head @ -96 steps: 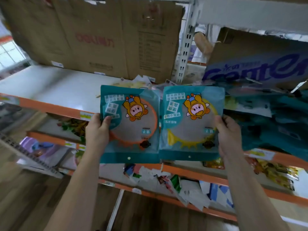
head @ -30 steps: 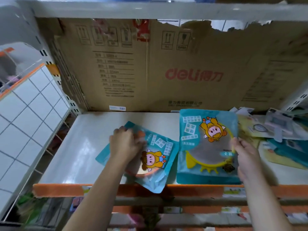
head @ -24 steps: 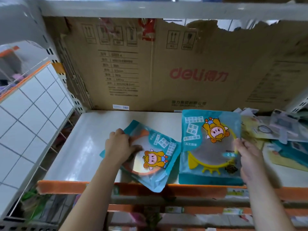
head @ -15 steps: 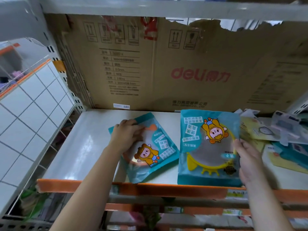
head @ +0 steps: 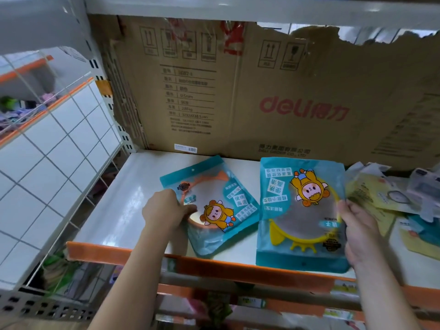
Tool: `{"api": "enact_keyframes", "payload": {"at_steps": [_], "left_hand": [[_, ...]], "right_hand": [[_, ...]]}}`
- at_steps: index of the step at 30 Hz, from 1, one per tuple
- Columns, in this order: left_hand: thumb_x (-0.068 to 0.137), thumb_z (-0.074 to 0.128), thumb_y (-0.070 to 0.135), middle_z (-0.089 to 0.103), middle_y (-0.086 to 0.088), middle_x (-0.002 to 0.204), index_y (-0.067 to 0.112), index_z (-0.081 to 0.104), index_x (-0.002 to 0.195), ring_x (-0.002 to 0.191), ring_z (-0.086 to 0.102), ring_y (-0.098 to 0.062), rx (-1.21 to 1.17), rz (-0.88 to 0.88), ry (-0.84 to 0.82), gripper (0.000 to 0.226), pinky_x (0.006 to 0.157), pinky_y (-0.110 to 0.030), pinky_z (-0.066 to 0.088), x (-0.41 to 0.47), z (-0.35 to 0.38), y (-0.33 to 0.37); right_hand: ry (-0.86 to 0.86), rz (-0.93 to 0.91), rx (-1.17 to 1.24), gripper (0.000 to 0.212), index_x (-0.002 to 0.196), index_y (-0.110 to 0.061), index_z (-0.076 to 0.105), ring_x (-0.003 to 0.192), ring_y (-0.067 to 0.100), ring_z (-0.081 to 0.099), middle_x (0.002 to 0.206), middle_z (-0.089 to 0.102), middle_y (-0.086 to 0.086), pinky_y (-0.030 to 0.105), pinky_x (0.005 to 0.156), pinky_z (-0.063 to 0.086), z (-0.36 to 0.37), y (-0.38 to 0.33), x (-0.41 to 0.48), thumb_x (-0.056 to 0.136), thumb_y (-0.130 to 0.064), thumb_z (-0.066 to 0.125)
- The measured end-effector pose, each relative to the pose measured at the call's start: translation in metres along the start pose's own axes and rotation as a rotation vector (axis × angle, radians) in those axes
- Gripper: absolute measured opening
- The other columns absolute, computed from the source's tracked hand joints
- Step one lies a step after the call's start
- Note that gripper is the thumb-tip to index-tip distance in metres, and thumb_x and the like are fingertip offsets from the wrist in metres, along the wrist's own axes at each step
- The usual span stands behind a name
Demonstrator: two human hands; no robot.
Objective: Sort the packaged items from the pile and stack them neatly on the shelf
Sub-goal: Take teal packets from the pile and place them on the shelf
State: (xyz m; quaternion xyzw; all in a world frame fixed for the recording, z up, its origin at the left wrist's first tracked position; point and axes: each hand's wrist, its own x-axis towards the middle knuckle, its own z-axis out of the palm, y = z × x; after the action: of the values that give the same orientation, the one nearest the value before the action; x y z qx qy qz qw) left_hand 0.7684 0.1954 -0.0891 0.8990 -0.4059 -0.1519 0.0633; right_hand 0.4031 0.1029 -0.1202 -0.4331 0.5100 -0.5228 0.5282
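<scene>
I have 2 teal packets on the white shelf [head: 112,210], both in its near half and in front of the big brown cardboard box [head: 238,91] that fills the back. My left hand [head: 164,209] holds the packet with the orange ring [head: 214,206] by its left edge, with my thumb on top. I think my fingers are curled under that edge, but my own hand hides them. This packet lies flat and at a slant, with its near corner close to the orange front lip [head: 107,252] of the shelf.

My right hand [head: 357,231] grips the packet with the yellow ring [head: 300,210] along its right edge, fingers wrapped over the front face. This packet sits straighter, its near edge at the front lip. It lies just beside the slanted packet, on the right.

Further right, touching my right hand's side of the shelf, lies the loose pile [head: 381,198] of yellow, grey and teal packets. On the far left a white wire grid [head: 47,151] closes the end of the shelf.
</scene>
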Motion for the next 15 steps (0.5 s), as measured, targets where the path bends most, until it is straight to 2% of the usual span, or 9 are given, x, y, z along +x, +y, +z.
{"api": "enact_keyframes", "payload": {"at_steps": [4, 7, 9, 11, 13, 15], "left_hand": [[0.086, 0.067, 0.049, 0.065, 0.001, 0.087, 0.02, 0.064, 0.092, 0.077, 0.06, -0.019, -0.08, 0.04, 0.059, 0.029, 0.06, -0.027, 0.045, 0.001, 0.006, 0.003], [0.095, 0.059, 0.034, 0.063, 0.002, 0.089, 0.022, 0.056, 0.095, 0.075, 0.057, -0.018, -0.188, 0.074, 0.132, 0.011, 0.06, -0.029, 0.048, 0.001, 0.004, 0.004], [0.096, 0.059, 0.029, 0.059, 0.001, 0.083, 0.019, 0.054, 0.097, 0.068, 0.052, -0.015, -0.331, 0.064, 0.192, 0.011, 0.054, -0.028, 0.041, 0.006, -0.002, -0.002], [0.094, 0.063, 0.028, 0.06, 0.001, 0.081, 0.016, 0.056, 0.102, 0.066, 0.053, -0.013, -0.513, 0.05, 0.237, 0.017, 0.054, -0.028, 0.04, 0.017, -0.013, -0.012], [0.092, 0.066, 0.03, 0.066, -0.002, 0.091, 0.012, 0.058, 0.115, 0.08, 0.062, -0.02, -0.661, 0.008, 0.257, 0.031, 0.067, -0.034, 0.05, 0.031, -0.024, -0.022], [0.09, 0.067, 0.032, 0.07, -0.008, 0.101, 0.01, 0.063, 0.119, 0.091, 0.064, -0.025, -0.675, -0.016, 0.249, 0.036, 0.078, -0.037, 0.052, 0.045, -0.03, -0.029]], "right_hand": [[-0.005, 0.006, -0.009, 0.09, 0.103, -0.023, 0.072, 0.117, 0.026, 0.061, 0.114, 0.071, 0.005, 0.047, 0.103, 0.047, -0.001, -0.001, 0.0, 0.033, -0.079, 0.079], [-0.006, -0.005, -0.01, 0.091, 0.103, -0.022, 0.072, 0.115, 0.025, 0.062, 0.113, 0.071, 0.005, 0.038, 0.096, 0.05, -0.001, -0.002, 0.0, 0.032, -0.079, 0.08], [-0.016, -0.021, -0.008, 0.085, 0.097, -0.021, 0.073, 0.11, 0.023, 0.063, 0.11, 0.071, 0.007, 0.034, 0.095, 0.05, 0.0, -0.003, -0.001, 0.034, -0.079, 0.08], [-0.027, -0.028, -0.01, 0.081, 0.094, -0.022, 0.074, 0.108, 0.024, 0.063, 0.111, 0.07, 0.011, 0.037, 0.096, 0.049, 0.002, -0.004, -0.001, 0.037, -0.078, 0.08], [-0.034, -0.03, -0.014, 0.081, 0.097, -0.021, 0.074, 0.11, 0.025, 0.063, 0.113, 0.07, 0.012, 0.037, 0.097, 0.048, 0.004, -0.005, -0.003, 0.039, -0.078, 0.079], [-0.045, -0.033, -0.012, 0.085, 0.101, -0.017, 0.072, 0.112, 0.023, 0.063, 0.113, 0.07, 0.01, 0.033, 0.096, 0.05, 0.008, -0.004, -0.004, 0.04, -0.076, 0.08]]}}
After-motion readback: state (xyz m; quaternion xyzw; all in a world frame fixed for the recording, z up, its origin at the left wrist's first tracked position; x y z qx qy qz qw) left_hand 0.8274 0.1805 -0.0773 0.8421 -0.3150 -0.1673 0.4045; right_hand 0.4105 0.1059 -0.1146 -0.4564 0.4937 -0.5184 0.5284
